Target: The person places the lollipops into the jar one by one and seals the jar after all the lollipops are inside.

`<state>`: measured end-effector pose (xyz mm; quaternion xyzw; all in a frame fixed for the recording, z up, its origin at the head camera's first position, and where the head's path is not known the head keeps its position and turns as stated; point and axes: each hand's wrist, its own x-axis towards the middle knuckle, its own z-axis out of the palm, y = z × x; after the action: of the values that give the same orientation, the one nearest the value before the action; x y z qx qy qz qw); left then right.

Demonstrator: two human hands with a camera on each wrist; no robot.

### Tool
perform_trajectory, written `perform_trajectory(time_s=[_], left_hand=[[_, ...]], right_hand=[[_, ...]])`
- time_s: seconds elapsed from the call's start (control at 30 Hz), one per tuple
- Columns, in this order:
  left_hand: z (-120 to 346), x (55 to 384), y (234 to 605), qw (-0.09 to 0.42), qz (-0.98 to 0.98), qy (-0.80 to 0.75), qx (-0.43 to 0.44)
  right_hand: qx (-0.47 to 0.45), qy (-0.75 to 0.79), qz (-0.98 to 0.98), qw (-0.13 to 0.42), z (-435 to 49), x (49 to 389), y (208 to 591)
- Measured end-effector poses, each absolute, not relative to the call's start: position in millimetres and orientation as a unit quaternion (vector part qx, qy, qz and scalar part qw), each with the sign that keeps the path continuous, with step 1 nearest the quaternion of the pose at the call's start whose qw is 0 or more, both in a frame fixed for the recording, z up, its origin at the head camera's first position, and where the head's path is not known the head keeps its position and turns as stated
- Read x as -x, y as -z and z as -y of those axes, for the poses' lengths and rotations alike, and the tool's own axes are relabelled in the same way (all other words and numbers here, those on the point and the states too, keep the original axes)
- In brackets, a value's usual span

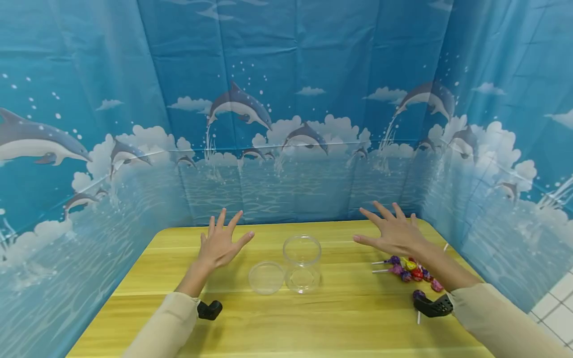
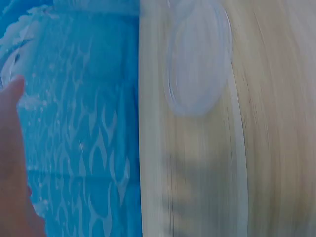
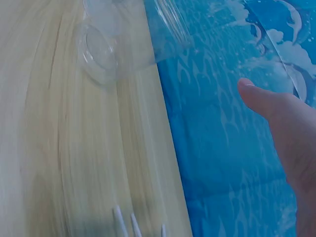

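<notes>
My left hand hovers over the left side of the table with its fingers spread, holding nothing. On the other side my right hand, fingers also spread and holding nothing, is raised above a cluster of wrapped lollipops. Between the hands stands a clear, see-through plastic jar with an open round top. A flat clear lid lies just left of the jar. In the right wrist view the jar appears at the top, and white lollipop sticks poke in at the bottom.
The yellow wood-grain table ends at a blue dolphin-print curtain at the back and sides. One purple lollipop lies nearer the front than the others, partly behind the black right wrist camera. White floor tiles show at the right.
</notes>
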<state>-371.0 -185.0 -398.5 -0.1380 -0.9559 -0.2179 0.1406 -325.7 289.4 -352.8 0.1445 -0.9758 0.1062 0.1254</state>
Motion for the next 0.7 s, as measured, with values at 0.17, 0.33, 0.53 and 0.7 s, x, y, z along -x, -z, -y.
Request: perform_trajectory(time_s=[0.17, 0.33, 0.53, 0.7], left_hand=[[158, 369, 401, 0.121, 0.921, 0.315, 0.196], [132, 370, 411, 0.093, 0.883, 0.387, 0.247], [108, 372, 427, 0.030, 0.826, 0.475, 0.303], [92, 373, 435, -0.028, 0.781, 0.525, 0.337]], right_hand=[[-0.148, -0.096, 0.975, 0.132, -312, 314, 357], [-0.148, -0.104, 0.975, 0.131, -329, 299, 356], [-0.176, -0.122, 0.963, 0.165, -358, 288, 367], [-0.182, -0.183, 0.953, 0.160, -386, 276, 379]])
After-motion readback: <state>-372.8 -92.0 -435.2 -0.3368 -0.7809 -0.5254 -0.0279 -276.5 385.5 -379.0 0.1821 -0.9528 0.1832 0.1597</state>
